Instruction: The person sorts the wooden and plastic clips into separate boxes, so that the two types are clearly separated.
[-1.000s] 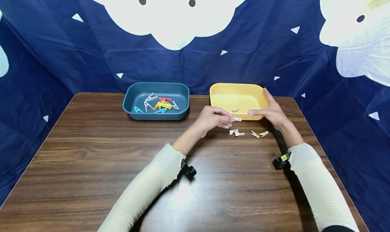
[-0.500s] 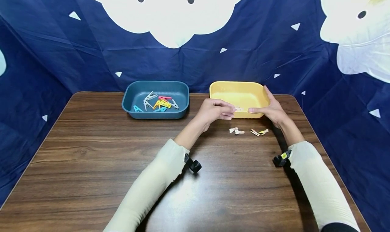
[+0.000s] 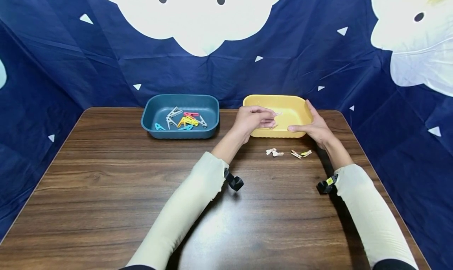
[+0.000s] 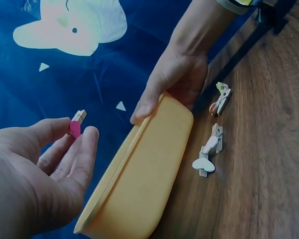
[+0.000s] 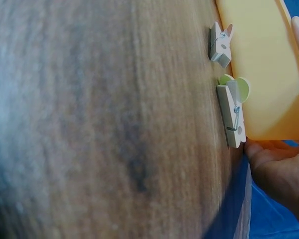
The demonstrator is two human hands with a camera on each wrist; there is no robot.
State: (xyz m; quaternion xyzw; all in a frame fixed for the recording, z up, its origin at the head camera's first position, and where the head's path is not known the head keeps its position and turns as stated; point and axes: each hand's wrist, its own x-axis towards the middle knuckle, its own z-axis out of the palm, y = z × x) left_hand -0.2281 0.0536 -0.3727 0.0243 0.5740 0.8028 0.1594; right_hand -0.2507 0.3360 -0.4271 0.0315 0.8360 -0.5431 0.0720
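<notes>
My left hand (image 3: 252, 122) is over the yellow bin (image 3: 283, 134), pinching a small wooden clothespin (image 4: 76, 124) with a pink piece on it between thumb and fingers. Another small clothespin (image 3: 273, 126) shows inside the bin, partly hidden by that hand. At the bin's right end, my right hand (image 3: 317, 129) grips the wall, thumb over the front rim and fingers round the side. Several small wooden clothespins lie on the table before the bin, among them one with white hearts (image 4: 204, 164) and one with green discs (image 5: 234, 112).
A dark teal bin (image 3: 180, 134) stands to the left, with several plastic clothespins (image 3: 191, 120) in yellow, red, blue and grey inside. Both bins are at the back edge of the wooden table (image 3: 106, 191), close to a blue cloth backdrop (image 3: 212, 77) with white clouds.
My left hand has moved from in front of the yellow bin up and over its rim, carrying the pink clothespin. The right hand has kept its grip on the bin.
</notes>
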